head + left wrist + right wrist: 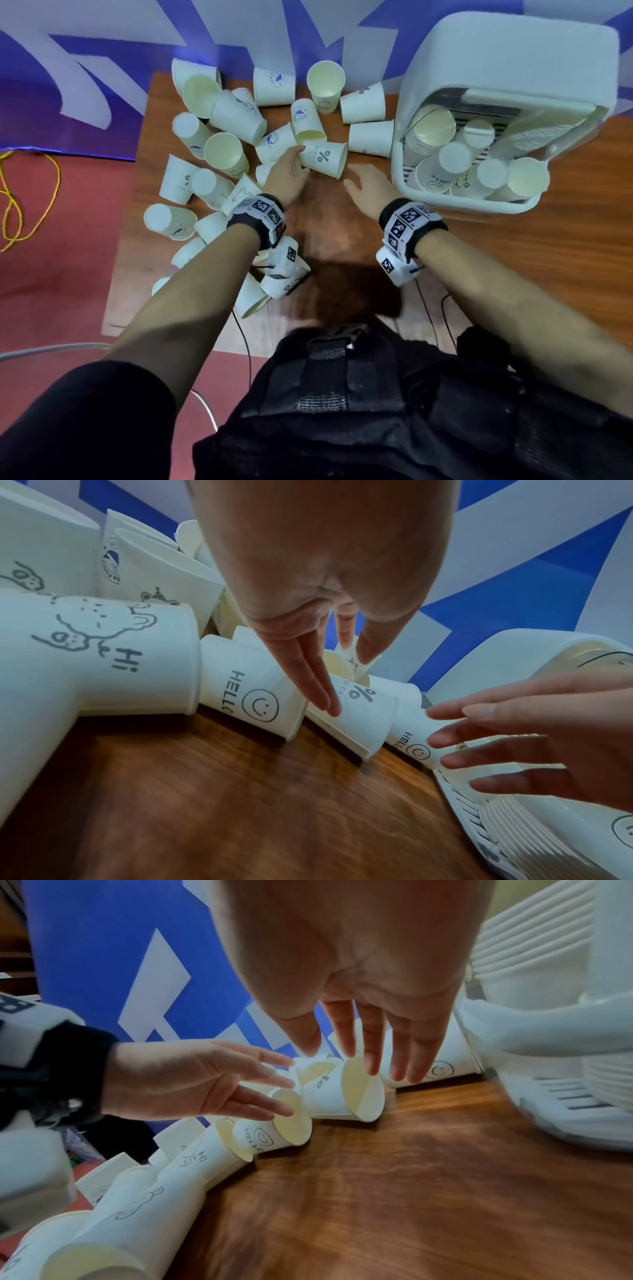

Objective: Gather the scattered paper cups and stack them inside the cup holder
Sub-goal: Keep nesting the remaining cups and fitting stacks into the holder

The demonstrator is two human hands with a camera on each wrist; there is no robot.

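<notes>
Both forearms reach forward over the tabletop. The left hand lies flat, its straight fingers touching the "%" paper cup lying on its side; grip wide, holding nothing. The right hand hovers just right of that cup, fingers spread, grip wide. The cup holder sits right of it.

Cups all over the table, holder partly filled.

White paper cups lie scattered on the wood, most on their sides, a few upright w/ cream insides showing; prints incl. "%", "HELLO" smiley, "Hi" bear. White cup holder sits at the right edge, holding nested stacks plus loose cups tipped at angles.
</notes>
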